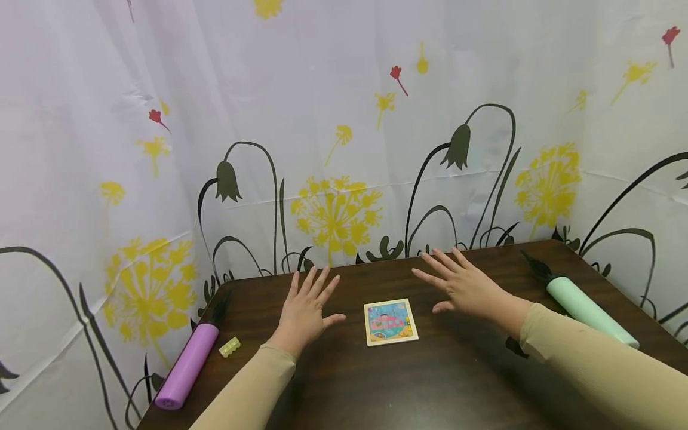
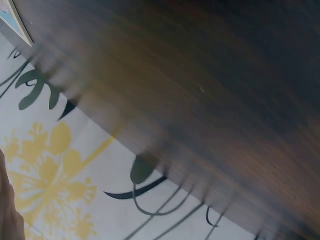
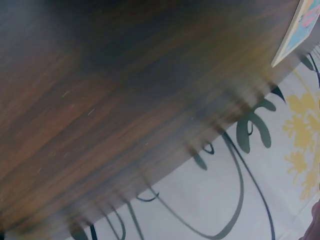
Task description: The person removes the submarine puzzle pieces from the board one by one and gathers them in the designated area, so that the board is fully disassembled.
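Hands [image 1: 306, 307] [image 1: 466, 283] flat, flanking puzzle [image 1: 390, 321]

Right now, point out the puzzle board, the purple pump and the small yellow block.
puzzle board [image 1: 390, 321], head view, on the middle of its picture face.
purple pump [image 1: 187, 364], head view, on the middle of its barrel.
small yellow block [image 1: 229, 347], head view, on its top.
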{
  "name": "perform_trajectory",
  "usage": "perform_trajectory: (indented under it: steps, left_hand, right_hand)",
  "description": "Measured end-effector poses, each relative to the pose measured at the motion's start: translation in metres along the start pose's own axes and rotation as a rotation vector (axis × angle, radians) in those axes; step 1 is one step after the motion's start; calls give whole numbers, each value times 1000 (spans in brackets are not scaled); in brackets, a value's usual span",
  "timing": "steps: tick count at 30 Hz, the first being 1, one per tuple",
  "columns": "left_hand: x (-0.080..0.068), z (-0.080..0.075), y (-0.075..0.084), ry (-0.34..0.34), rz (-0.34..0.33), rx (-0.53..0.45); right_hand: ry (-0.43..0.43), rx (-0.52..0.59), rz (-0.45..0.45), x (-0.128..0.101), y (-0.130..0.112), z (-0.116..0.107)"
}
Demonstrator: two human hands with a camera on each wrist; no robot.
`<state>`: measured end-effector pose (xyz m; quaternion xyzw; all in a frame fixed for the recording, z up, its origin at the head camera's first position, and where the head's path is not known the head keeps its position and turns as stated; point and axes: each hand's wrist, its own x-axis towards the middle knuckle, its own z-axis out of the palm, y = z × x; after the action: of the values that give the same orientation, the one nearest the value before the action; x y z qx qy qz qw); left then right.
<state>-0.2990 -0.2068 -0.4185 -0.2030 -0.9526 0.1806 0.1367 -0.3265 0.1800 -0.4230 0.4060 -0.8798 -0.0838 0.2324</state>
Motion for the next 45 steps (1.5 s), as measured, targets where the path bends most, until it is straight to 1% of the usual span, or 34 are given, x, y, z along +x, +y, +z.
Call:
perform_trajectory:
  steps: [2, 4, 7, 12, 15, 19, 21, 23, 27, 30, 33, 39, 45]
  left_hand:
    - [2, 0, 4, 6, 3, -24]
    - [5, -1, 10, -17, 8, -54]
    - [7, 0, 21, -96, 28, -103]
    - [12, 1, 41, -264, 65, -229]
    - [14, -1, 49, -345, 58, -308]
    - [13, -3, 54, -409, 33, -360]
    - [12, -2, 55, -423, 25, -385]
    - [11, -1, 56, -430, 18, -418]
    - [9, 0, 57, -442, -3, -478]
    - [8, 0, 58, -449, -23, -501]
    - [10, -2, 58, -460, -43, -531]
    - [18, -6, 59, -490, -80, -550]
    - [25, -11, 62, -516, -100, -558]
  right_hand:
    - [1, 5, 0, 5, -4, 2]
    - [-4, 14, 1, 12, -11, 4]
    - [-26, 55, 3, 23, -23, 8]
    - [-86, 143, -4, 43, -46, 13]
    - [-138, 220, -16, 57, -57, 14]
    - [-198, 330, 1, 73, -71, 20]
    - [-217, 378, 33, 80, -77, 25]
    - [-236, 435, 86, 86, -82, 29]
    - [-278, 589, 240, 96, -92, 32]
    - [-315, 714, 362, 102, -97, 34]
    - [-341, 788, 447, 107, -99, 37]
    - [-343, 861, 526, 114, -96, 41]
    - [-333, 910, 561, 114, -92, 46]
